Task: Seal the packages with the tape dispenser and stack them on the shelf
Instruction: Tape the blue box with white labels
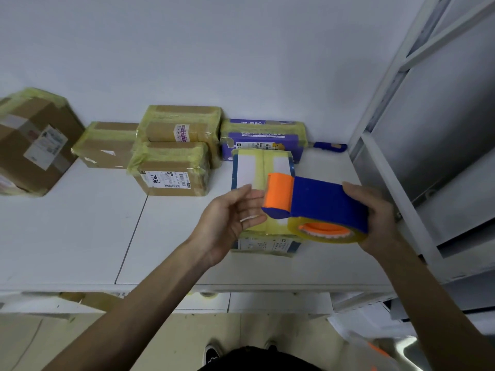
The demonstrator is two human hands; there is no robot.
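My right hand (375, 215) grips the blue and orange tape dispenser (316, 204) by its rear, holding it above a white and blue package (254, 170) that lies on the white table (80, 236). A roll of clear yellowish tape sits in the dispenser's underside. My left hand (233, 215) is beside the dispenser's orange front end, fingers relaxed and extended, fingertips close to the tape at the nose. The package has strips of yellowish tape along its top. Whether my left fingers touch the tape is unclear.
Several taped cardboard boxes (171, 167) and a purple box (265, 137) stand along the wall behind. A larger brown box (32, 143) sits far left. A blue-handled tool (329, 146) lies by the wall. A grey metal shelf (428, 129) rises at the right.
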